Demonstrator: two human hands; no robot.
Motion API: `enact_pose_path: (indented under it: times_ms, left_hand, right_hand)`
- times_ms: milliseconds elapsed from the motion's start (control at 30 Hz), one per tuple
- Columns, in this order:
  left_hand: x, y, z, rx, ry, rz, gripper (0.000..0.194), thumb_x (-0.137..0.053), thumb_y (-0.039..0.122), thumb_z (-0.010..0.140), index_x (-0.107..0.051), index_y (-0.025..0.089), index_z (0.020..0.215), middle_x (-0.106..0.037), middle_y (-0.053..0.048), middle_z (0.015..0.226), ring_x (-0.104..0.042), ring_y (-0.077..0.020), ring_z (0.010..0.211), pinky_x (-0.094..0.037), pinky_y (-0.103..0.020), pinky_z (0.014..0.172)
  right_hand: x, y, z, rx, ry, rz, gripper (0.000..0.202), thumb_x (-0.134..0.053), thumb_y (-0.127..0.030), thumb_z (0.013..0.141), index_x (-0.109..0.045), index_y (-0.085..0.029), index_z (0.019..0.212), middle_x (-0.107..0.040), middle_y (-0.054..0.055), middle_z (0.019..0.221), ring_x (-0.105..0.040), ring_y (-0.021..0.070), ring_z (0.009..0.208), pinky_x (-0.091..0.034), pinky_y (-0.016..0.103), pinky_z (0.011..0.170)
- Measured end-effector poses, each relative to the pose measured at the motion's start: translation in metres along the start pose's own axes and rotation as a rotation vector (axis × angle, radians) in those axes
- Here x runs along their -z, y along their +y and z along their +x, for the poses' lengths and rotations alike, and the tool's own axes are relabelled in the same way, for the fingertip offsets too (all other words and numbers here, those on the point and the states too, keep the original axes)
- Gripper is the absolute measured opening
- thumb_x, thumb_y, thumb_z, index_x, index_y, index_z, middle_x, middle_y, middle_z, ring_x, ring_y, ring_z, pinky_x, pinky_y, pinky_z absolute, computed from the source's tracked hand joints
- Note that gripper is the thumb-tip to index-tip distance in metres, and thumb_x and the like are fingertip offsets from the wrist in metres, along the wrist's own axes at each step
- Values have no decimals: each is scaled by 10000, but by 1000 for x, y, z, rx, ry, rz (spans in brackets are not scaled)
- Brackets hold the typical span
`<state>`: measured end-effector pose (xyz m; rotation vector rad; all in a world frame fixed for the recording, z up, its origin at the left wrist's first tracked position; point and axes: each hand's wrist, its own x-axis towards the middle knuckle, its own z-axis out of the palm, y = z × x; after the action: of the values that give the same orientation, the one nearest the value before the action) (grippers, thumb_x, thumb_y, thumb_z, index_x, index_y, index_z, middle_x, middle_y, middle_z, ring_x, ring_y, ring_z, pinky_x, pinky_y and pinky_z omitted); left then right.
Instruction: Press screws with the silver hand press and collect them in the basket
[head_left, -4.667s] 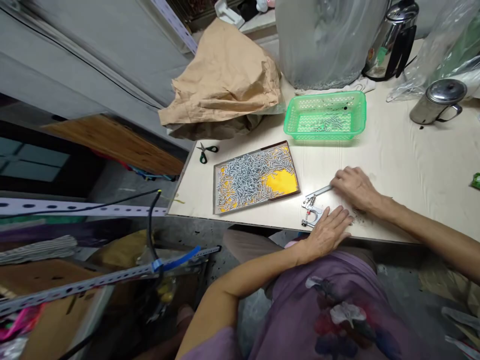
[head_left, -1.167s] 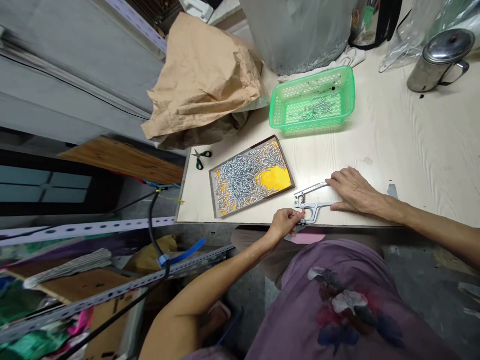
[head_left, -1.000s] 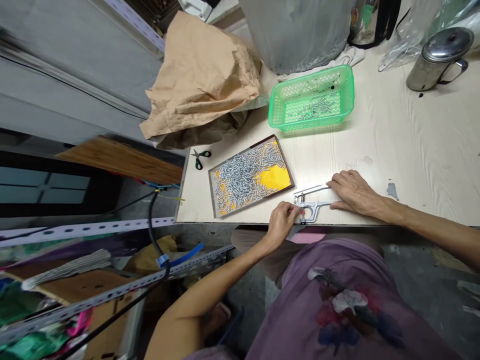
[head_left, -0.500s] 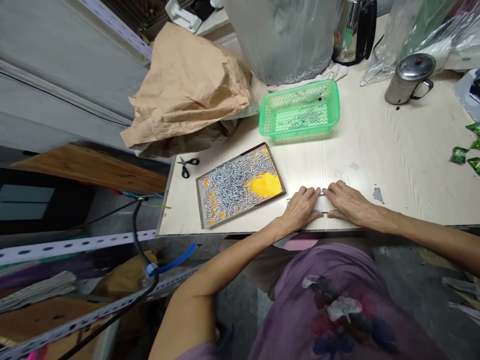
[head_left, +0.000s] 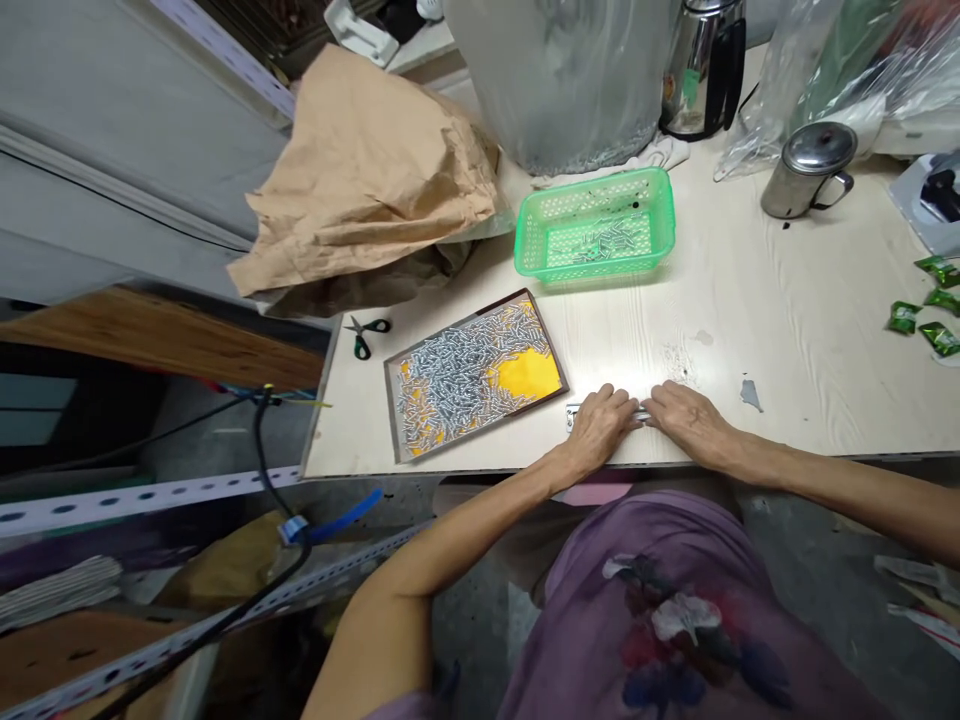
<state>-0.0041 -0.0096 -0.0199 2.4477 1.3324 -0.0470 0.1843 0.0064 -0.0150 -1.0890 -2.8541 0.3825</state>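
Near the table's front edge, my left hand (head_left: 600,428) and my right hand (head_left: 688,422) are closed around a narrow metal piece (head_left: 574,416). Its left end shows beyond my left hand, and a short stretch is visible between my fingertips. The rest is hidden under my hands. To the left of my left hand lies a shallow tray (head_left: 391,405) with a yellow bottom, covered with many small silvery pins. A green plastic basket (head_left: 596,270) behind my hands holds several more such pins.
Dark-handled scissors (head_left: 362,345) lie left of the tray. Behind are brown paper (head_left: 375,170), a large plastic-lined container (head_left: 562,80), a kettle (head_left: 694,80) and a lidded metal cup (head_left: 799,175). Green wrapped packets (head_left: 904,317) lie at the far right.
My fingers have closed in around the metal piece, covering the wide gap seen between its two long edges before. The view has shifted slightly.
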Motion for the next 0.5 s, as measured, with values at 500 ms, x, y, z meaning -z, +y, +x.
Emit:
enact_pose_path:
  times_ms: [500]
  left_hand:
    - [-55,39,-34,-123,263,-158,459,-383,378,1002,-473,114,1366,-517,-194,1421,-380,-268,1418,-309,-497,1172]
  right_hand:
    - [17,50,52,-40,10,-11,212,-493,-260,941,-673,-167,881,-657,121,884,-504,253,850,-359,355,714]
